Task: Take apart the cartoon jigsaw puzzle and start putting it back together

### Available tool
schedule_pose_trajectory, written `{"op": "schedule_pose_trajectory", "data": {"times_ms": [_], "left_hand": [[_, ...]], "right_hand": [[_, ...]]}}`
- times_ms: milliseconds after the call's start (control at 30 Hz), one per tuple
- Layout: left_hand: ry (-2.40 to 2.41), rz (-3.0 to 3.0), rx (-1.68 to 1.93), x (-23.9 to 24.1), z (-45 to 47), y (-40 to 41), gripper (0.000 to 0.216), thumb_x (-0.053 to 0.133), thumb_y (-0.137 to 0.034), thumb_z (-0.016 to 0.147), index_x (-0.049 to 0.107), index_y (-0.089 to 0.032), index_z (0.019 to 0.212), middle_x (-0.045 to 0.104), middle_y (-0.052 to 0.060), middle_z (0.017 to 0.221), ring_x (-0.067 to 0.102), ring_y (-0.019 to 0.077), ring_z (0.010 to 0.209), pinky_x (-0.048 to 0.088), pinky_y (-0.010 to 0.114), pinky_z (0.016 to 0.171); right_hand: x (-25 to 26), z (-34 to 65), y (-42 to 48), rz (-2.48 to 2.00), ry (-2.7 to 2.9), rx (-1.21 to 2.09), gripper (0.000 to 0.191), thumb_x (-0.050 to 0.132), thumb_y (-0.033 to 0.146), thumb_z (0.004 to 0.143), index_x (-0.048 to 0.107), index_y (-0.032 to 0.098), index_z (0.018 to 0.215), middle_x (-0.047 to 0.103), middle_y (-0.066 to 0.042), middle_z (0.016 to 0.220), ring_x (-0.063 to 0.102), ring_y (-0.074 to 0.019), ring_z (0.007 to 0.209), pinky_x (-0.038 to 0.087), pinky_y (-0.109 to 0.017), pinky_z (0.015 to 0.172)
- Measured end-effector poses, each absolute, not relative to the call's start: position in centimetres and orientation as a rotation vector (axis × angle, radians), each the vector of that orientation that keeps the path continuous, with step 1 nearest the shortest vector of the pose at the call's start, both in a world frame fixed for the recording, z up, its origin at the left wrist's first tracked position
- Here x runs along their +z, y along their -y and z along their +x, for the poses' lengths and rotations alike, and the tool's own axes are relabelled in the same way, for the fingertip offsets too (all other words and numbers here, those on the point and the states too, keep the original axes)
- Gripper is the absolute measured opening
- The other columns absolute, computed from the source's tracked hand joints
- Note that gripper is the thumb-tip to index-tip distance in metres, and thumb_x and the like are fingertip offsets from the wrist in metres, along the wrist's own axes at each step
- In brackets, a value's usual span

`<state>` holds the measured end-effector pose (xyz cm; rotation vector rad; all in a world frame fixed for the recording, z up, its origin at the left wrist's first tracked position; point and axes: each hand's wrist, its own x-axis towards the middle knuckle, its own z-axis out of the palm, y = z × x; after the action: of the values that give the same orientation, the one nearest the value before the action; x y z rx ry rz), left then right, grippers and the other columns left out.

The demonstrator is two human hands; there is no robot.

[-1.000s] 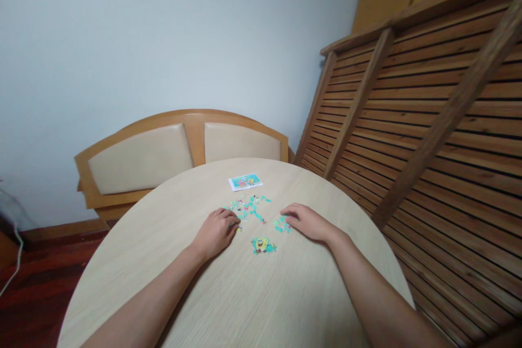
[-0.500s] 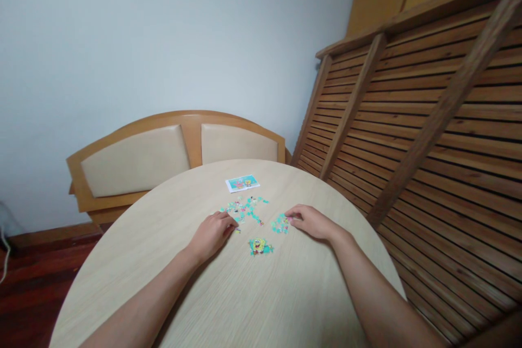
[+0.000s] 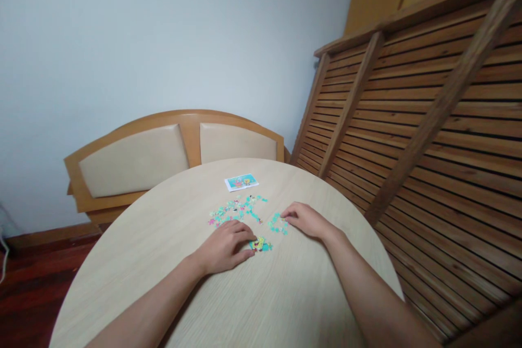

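A small joined patch of jigsaw puzzle (image 3: pixel 261 246), showing a yellow cartoon face on turquoise, lies on the table in front of me. My left hand (image 3: pixel 230 244) is at its left edge, thumb and fingertips closed in around a puzzle piece there, which they mostly cover. To the right, my right hand (image 3: pixel 304 218) rests by a small cluster of loose puzzle pieces (image 3: pixel 278 225). Its thumb and index finger pinch a pale puzzle piece (image 3: pixel 283 218) at the cluster's upper edge. Behind my left hand spreads a larger scatter of turquoise, pink and white puzzle pieces (image 3: pixel 236 206).
A picture card (image 3: pixel 241 182) with cartoon figures lies behind the pieces on the round wooden table (image 3: pixel 322 283). Past the table's far edge stands a padded headboard (image 3: pixel 134 160). A slatted wooden frame (image 3: pixel 428 136) leans along the right side.
My left hand has moved right and nearer to me, from the scattered pieces to the joined patch. My right hand has shifted slightly left and stays at the small cluster.
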<state>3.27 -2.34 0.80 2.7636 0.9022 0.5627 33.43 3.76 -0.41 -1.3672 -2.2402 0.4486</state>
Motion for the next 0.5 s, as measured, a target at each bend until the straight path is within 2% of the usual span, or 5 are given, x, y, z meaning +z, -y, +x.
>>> {"op": "schedule_pose_trajectory", "data": {"times_ms": [133, 267, 367, 500], "left_hand": [[-0.877, 2.752, 0.586, 0.5, 3.4, 2.4, 0.026, 0.054, -0.037, 0.097, 0.069, -0.026, 0.116, 0.068, 0.007, 0.112, 0.061, 0.0219, 0.107, 0.046, 0.036, 0.098], [-0.918, 2.763, 0.589, 0.4, 3.2, 2.2, 0.023, 0.053, -0.034, 0.098, 0.069, -0.026, 0.112, 0.069, 0.006, 0.110, 0.061, 0.0208, 0.105, 0.046, 0.034, 0.098], [-1.066, 2.766, 0.595, 0.4, 2.4, 1.6, 0.023, 0.053, -0.033, 0.097, 0.069, -0.024, 0.111, 0.068, 0.007, 0.112, 0.061, 0.0225, 0.107, 0.047, 0.036, 0.097], [-1.376, 2.697, 0.629, 0.3, 0.8, 0.6, 0.023, 0.055, -0.030, 0.094, 0.068, -0.022, 0.110, 0.067, 0.008, 0.113, 0.061, 0.0241, 0.105, 0.048, 0.039, 0.094]], "right_hand": [[-0.6, 33.5, -3.9, -1.359, 2.224, 0.486, 0.024, 0.059, 0.018, 0.084, 0.079, 0.019, 0.097, 0.075, -0.009, 0.100, 0.068, -0.0221, 0.091, 0.051, -0.034, 0.085], [-0.5, 33.5, -3.8, -1.343, 2.223, 0.548, 0.026, 0.056, 0.019, 0.086, 0.077, 0.018, 0.101, 0.075, -0.009, 0.103, 0.068, -0.0221, 0.091, 0.051, -0.034, 0.086], [-0.3, 33.7, -3.5, -1.351, 2.214, 0.562, 0.028, 0.062, 0.030, 0.086, 0.075, 0.017, 0.106, 0.073, -0.010, 0.107, 0.067, -0.0228, 0.093, 0.051, -0.035, 0.086], [-0.1, 33.8, -3.3, -1.319, 2.279, 0.578, 0.049, 0.075, 0.045, 0.076, 0.072, 0.017, 0.116, 0.068, -0.012, 0.114, 0.063, -0.0255, 0.104, 0.049, -0.038, 0.095]]}}
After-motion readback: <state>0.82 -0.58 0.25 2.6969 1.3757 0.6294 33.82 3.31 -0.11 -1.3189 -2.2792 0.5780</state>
